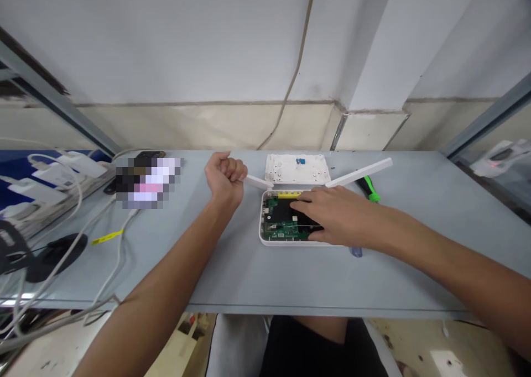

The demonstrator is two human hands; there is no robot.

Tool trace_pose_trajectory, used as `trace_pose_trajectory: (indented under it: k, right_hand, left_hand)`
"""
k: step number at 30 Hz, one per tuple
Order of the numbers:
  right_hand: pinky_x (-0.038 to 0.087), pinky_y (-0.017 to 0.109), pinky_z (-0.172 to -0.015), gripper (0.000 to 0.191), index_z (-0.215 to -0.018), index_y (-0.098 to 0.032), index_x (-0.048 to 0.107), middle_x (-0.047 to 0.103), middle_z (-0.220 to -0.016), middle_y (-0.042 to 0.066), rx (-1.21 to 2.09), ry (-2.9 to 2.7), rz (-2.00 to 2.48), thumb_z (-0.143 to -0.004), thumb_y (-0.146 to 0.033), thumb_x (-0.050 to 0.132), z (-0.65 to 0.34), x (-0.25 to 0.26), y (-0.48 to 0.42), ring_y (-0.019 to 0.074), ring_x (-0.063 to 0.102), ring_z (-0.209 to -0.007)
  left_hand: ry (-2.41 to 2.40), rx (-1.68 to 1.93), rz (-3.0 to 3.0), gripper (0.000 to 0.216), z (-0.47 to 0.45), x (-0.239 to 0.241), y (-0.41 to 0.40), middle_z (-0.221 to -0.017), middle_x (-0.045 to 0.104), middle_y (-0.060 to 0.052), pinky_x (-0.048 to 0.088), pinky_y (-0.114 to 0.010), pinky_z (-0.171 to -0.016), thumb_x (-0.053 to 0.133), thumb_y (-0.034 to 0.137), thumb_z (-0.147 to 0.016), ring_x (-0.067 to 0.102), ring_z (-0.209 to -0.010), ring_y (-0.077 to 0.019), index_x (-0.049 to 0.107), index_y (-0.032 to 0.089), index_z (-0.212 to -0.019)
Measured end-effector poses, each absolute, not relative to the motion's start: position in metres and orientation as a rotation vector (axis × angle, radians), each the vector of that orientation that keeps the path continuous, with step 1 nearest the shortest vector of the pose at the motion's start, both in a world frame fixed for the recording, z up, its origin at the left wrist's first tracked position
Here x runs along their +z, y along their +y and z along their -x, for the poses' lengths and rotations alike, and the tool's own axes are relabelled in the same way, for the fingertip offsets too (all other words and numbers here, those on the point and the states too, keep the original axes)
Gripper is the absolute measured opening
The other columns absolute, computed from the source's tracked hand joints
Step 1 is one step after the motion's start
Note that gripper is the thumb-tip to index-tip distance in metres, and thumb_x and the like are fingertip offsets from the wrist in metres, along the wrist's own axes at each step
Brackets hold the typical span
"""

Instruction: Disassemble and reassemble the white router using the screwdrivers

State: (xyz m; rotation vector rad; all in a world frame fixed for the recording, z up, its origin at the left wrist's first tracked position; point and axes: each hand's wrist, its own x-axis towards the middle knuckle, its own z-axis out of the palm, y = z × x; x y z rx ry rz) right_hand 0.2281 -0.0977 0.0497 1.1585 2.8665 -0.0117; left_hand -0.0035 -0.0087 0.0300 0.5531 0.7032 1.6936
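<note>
An opened white router (262, 222) lies on the grey table, its green circuit board (284, 232) with black plates and yellow ports exposed. My left hand (226, 181) is closed in a fist around the outer end of the left white antenna (258, 182), which slants up from the router's back edge. My right hand (336, 211) lies across the right half of the router, fingers spread over the board and hiding part of it. The right antenna (360, 171) sticks out to the right, untouched. Behind the router rests a white cover (290, 172), inner side up, with a small blue piece on it.
Right of the router lies a green-and-black screwdriver (368, 189); a bluish clear object (355, 251) shows below my right wrist. Chargers (58, 172), white cables and a blurred-out device (149, 182) crowd the left. Metal posts (489, 114) flank the table; a wall stands behind.
</note>
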Motion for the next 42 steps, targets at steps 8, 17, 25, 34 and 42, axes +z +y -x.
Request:
trace_pose_trajectory:
  k: [8, 17, 25, 34, 42]
  right_hand:
    - [0.046, 0.033, -0.063, 0.035, -0.123, -0.016, 0.067, 0.077, -0.106, 0.011, 0.213, 2.892, -1.014, -0.088, -0.01, 0.062, -0.229, 0.047, -0.117, 0.0237, 0.073, -0.08]
    - [0.054, 0.039, -0.062, 0.046, -0.138, -0.006, 0.062, 0.078, -0.11, 0.017, 0.662, 2.929, -1.1, -0.094, -0.011, 0.048, -0.221, 0.035, -0.129, 0.0304, 0.074, -0.093]
    - [0.066, 0.038, -0.079, 0.036, -0.123, -0.011, 0.074, 0.08, -0.118, 0.012, 0.955, 3.225, -0.882, -0.098, -0.004, 0.048, -0.25, 0.016, -0.115, 0.0242, 0.078, -0.098]
    - [0.047, 0.03, -0.054, 0.019, -0.098, -0.028, 0.079, 0.068, -0.065, -0.003, -0.164, 3.675, -2.193, -0.103, -0.034, 0.062, -0.268, 0.003, -0.102, 0.0133, 0.057, -0.053]
    - [0.048, 0.026, -0.055, 0.037, -0.073, -0.023, 0.062, 0.053, -0.07, -0.004, -2.669, 2.827, -2.518, -0.09, -0.052, 0.076, -0.267, -0.007, -0.081, 0.012, 0.051, -0.06]
  left_hand:
    - [0.689, 1.671, -0.579, 0.047, 0.005, 0.029, -0.009, -0.043, 0.012, 0.007, 0.019, -0.025, -0.039, 0.055, 0.011, -0.073, 0.017, -0.036, -0.0064, 0.012, 0.02, -0.055]
    - [0.701, 1.654, -0.558, 0.052, 0.005, 0.03, -0.009, -0.046, 0.008, 0.007, 0.016, -0.027, -0.04, 0.056, 0.01, -0.078, 0.016, -0.036, -0.0068, 0.008, 0.021, -0.061]
    - [0.701, 1.683, -0.47, 0.053, 0.004, 0.036, -0.005, -0.042, 0.007, 0.006, 0.012, -0.027, -0.038, 0.054, 0.008, -0.081, 0.01, -0.036, -0.0084, 0.008, 0.022, -0.058]
    - [0.812, 1.657, -0.593, 0.055, 0.002, 0.034, -0.005, -0.044, 0.01, 0.007, 0.019, -0.025, -0.039, 0.051, 0.014, -0.092, 0.016, -0.035, -0.0074, 0.01, 0.021, -0.055]
    - [0.71, 1.635, -0.664, 0.052, 0.004, 0.037, 0.0, -0.042, 0.014, 0.005, 0.02, -0.024, -0.041, 0.052, 0.011, -0.09, 0.021, -0.034, -0.0066, 0.011, 0.019, -0.06]
